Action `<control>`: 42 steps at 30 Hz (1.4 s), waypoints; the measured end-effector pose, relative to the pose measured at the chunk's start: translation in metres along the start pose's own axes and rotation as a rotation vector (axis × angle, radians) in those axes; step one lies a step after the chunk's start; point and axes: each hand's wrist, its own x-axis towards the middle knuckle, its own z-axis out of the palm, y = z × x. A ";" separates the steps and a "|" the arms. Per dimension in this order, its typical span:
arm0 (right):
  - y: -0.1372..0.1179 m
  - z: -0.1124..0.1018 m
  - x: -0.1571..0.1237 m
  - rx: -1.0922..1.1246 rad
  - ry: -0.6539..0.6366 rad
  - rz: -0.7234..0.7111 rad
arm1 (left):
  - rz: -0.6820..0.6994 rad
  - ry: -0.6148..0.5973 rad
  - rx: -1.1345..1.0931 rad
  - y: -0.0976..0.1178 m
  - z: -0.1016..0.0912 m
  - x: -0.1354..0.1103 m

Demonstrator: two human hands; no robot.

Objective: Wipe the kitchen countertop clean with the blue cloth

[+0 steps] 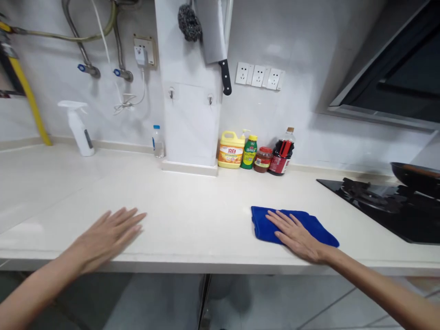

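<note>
My right hand (296, 234) lies flat on a folded blue cloth (314, 227), fingers stretched out and pressing it to the white countertop (192, 215). The cloth sits near the counter's front edge, left of the stove. On the left side, my left hand (106, 236) is over the counter near its front edge, palm down with fingers extended. It holds nothing and is slightly blurred; whether it touches the surface I cannot tell.
Along the wall stand a white spray bottle (79, 130), a clear bottle (158, 143), a yellow detergent jug (231, 151), a green bottle (249, 153), a red-lidded jar (263, 160) and a dark sauce bottle (282, 153). A cleaver (211, 34) hangs above. The gas stove (388, 206) is at right.
</note>
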 end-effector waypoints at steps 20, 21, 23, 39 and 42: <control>-0.300 0.023 0.223 0.110 -0.131 -0.595 | -0.291 0.188 -0.059 -0.003 0.000 -0.016; -0.305 0.024 0.235 0.117 -0.131 -0.580 | -0.300 0.186 -0.061 -0.003 0.000 -0.016; -0.310 0.025 0.259 0.123 -0.141 -0.533 | -0.324 0.177 -0.070 -0.002 -0.002 -0.016; -0.214 0.008 0.321 0.043 -0.074 -0.070 | -0.390 0.126 -0.066 0.014 -0.015 -0.024; -0.177 0.005 0.294 0.029 -0.041 0.007 | -0.402 0.110 -0.059 0.018 -0.017 -0.026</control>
